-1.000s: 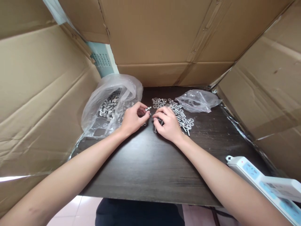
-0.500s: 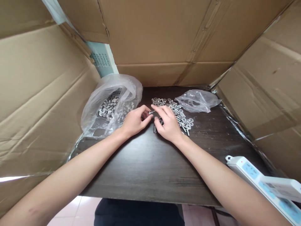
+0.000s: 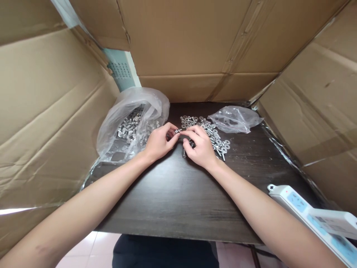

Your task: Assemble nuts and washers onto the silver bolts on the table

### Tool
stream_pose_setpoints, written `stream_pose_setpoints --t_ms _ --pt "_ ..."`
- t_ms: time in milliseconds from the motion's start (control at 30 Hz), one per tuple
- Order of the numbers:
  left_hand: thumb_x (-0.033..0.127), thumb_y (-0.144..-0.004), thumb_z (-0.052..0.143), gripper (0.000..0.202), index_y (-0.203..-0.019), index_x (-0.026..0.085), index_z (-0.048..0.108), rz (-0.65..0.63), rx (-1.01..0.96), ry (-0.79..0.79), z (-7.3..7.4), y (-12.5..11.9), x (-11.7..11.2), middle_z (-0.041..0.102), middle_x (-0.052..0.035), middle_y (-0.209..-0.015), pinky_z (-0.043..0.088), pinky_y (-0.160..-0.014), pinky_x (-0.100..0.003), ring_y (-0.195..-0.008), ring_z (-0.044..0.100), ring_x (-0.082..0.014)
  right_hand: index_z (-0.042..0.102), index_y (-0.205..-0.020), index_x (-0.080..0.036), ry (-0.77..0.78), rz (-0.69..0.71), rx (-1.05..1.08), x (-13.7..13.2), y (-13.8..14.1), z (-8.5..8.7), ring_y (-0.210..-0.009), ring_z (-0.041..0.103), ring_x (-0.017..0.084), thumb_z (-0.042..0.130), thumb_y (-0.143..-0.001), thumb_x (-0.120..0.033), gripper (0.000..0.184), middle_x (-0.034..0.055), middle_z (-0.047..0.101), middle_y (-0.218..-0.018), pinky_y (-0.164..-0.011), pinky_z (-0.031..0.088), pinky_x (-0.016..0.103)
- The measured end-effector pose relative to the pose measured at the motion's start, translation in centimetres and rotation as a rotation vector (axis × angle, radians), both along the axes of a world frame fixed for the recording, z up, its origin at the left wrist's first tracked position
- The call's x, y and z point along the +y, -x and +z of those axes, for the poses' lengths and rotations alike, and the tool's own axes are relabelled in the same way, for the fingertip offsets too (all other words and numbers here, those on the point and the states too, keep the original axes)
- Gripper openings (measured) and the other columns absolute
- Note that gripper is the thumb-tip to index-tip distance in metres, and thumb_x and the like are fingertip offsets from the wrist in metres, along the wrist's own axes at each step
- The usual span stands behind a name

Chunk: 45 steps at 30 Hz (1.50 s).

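My left hand (image 3: 161,140) pinches a small metal bolt (image 3: 177,131) between thumb and fingers, its threaded end pointing right. Something ring-like, perhaps a washer or nut, sits around the bolt near my fingertips; the detail is too small to make out. Close by on the right, my right hand (image 3: 199,145) has its fingers stretched toward the bolt's tip, thumb held apart below them. Whether a fingertip touches the bolt I cannot tell. Under and beyond this hand lies a spread of bolts, washers and nuts (image 3: 218,142). One loose bolt (image 3: 184,152) rests beside the right thumb.
On the left, a clear plastic bag (image 3: 111,128) holds many metal fasteners (image 3: 129,128). Another clear bag (image 3: 237,119) lies at the back right. A white power strip (image 3: 299,206) sits at the right edge of the dark table (image 3: 167,201). Cardboard walls (image 3: 195,37) surround it.
The bolt in my left hand has shifted slightly up and shows more of its shank. The right hand's fingertips have lowered a little beside it.
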State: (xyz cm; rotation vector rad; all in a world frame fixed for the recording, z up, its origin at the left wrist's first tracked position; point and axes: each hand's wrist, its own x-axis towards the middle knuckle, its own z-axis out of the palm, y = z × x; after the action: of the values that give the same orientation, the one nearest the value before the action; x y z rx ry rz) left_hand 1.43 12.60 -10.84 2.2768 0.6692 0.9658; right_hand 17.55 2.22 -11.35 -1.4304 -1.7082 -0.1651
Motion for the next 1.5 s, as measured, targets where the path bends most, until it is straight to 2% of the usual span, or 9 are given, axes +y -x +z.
stream_pose_setpoints --t_ms 133,200,433,567,833,1067,1267,1400,1500 --pt "0.026 -0.094 0.066 0.013 -0.106 0.020 0.066 -0.043 -0.002 -0.021 0.01 0.03 -0.03 0.073 -0.0028 -0.087 0.056 -0.072 -0.027 -0.078 0.070 -0.0169 0.069 -0.129 -0.020 -0.011 0.009 0.002 -0.05 0.03 0.07 -0.104 0.064 0.028 0.053 -0.095 -0.017 0.038 0.0115 0.068 -0.111 -0.094 0.056 0.048" --pt "0.025 -0.094 0.066 0.013 -0.106 0.020 0.066 -0.050 0.002 -0.040 -0.02 0.03 -0.03 0.073 -0.0031 -0.089 0.056 -0.072 -0.028 -0.079 0.070 -0.0172 0.069 -0.132 -0.021 0.001 0.013 -0.020 -0.01 0.01 -0.02 -0.106 0.063 0.028 0.054 -0.094 -0.017 0.040 0.0119 0.068 -0.115 -0.096 0.056 0.049" --pt "0.024 -0.094 0.065 0.016 -0.109 0.019 0.067 0.011 0.004 -0.047 -0.27 0.00 0.19 0.074 -0.0040 -0.089 0.057 -0.072 -0.028 -0.079 0.071 -0.0180 0.076 -0.117 -0.022 -0.005 0.015 -0.016 0.11 -0.10 -0.21 -0.105 0.065 0.028 0.055 -0.095 -0.017 0.031 0.0102 0.071 -0.115 -0.096 0.056 0.050" --pt "0.025 -0.095 0.065 0.017 -0.110 0.018 0.067 -0.011 -0.001 -0.045 -0.26 0.01 0.18 0.075 -0.0049 -0.092 0.057 -0.074 -0.029 -0.082 0.071 -0.0184 0.077 -0.106 -0.021 -0.033 0.017 0.014 0.05 -0.06 -0.12 -0.104 0.066 0.027 0.055 -0.095 -0.016 0.025 0.0103 0.071 -0.109 -0.094 0.056 0.048" --pt "0.024 -0.095 0.064 0.016 -0.110 0.019 0.067 -0.042 0.020 -0.042 -0.12 0.01 0.08 0.074 -0.0046 -0.092 0.058 -0.075 -0.029 -0.082 0.071 -0.0183 0.072 -0.124 -0.021 -0.003 0.021 0.029 0.08 -0.07 -0.15 -0.106 0.065 0.028 0.054 -0.094 -0.017 0.036 0.0113 0.068 -0.114 -0.095 0.056 0.048" --pt "0.025 -0.095 0.065 0.017 -0.110 0.019 0.066 -0.029 0.004 -0.012 -0.15 -0.04 0.15 0.075 -0.0054 -0.093 0.058 -0.073 -0.029 -0.084 0.072 -0.0191 0.073 -0.104 -0.022 -0.028 0.008 0.063 -0.03 0.08 0.14 -0.101 0.066 0.026 0.054 -0.094 -0.017 0.022 0.0097 0.068 -0.104 -0.091 0.057 0.045" --pt "0.024 -0.095 0.064 0.017 -0.112 0.018 0.066 -0.132 -0.003 -0.016 -0.08 0.09 0.04 0.075 -0.0047 -0.095 0.059 -0.078 -0.028 -0.084 0.072 -0.0175 0.068 -0.110 -0.021 -0.006 0.001 0.081 0.00 0.01 0.03 -0.103 0.064 0.026 0.055 -0.093 -0.017 0.021 0.0103 0.066 -0.108 -0.092 0.056 0.044" --pt "0.023 -0.095 0.066 0.018 -0.112 0.018 0.065 -0.159 0.002 -0.036 -0.06 0.20 -0.05 0.075 -0.0044 -0.096 0.059 -0.079 -0.028 -0.085 0.072 -0.0171 0.067 -0.101 -0.021 0.022 -0.007 0.102 0.11 -0.15 -0.13 -0.102 0.063 0.026 0.055 -0.096 -0.021 0.012 0.0098 0.065 -0.106 -0.093 0.054 0.045" --pt "0.024 -0.097 0.066 0.018 -0.113 0.018 0.065 -0.201 -0.012 -0.070 -0.06 0.23 -0.16 0.076 -0.0048 -0.098 0.059 -0.080 -0.027 -0.087 0.073 -0.0166 0.064 -0.091 -0.021 0.026 0.009 0.125 0.19 -0.28 -0.26 -0.101 0.063 0.025 0.053 -0.099 -0.022 0.014 0.0090 0.065 -0.104 -0.093 0.052 0.044"
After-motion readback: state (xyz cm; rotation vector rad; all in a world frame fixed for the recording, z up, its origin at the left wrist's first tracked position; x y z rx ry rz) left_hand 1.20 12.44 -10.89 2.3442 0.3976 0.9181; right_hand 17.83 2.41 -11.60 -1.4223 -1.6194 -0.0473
